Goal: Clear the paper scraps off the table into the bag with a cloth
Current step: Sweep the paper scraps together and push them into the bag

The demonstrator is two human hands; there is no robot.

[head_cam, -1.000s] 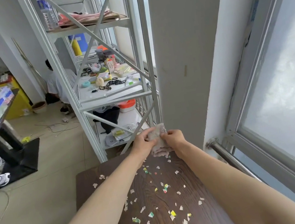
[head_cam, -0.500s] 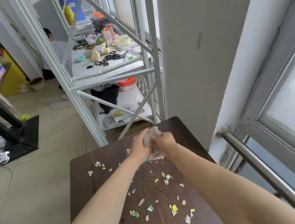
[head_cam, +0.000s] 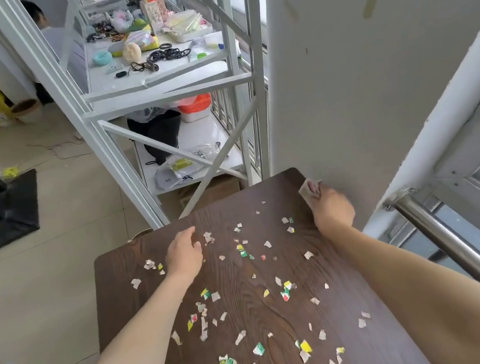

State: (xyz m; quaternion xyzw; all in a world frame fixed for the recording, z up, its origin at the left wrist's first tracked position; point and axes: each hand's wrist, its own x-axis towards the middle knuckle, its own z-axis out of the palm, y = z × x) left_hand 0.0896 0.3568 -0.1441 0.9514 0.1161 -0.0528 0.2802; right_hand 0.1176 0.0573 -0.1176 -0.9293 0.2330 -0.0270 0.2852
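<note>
Clutched in the right hand, a small pale cloth sits bunched at the far right corner of the table, close against the wall. That dark wooden table fills the lower view. Over its left part hovers the left hand, fingers loose, holding nothing. Paper scraps lie scattered across the top.

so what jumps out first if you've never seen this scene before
The paper scraps strewn all over the dark wooden table catch the eye first. Next, the right hand pressing a cloth at the table's far right corner by the wall, while the left hand rests open among the scraps. Behind stands a cluttered white shelf rack.
</note>
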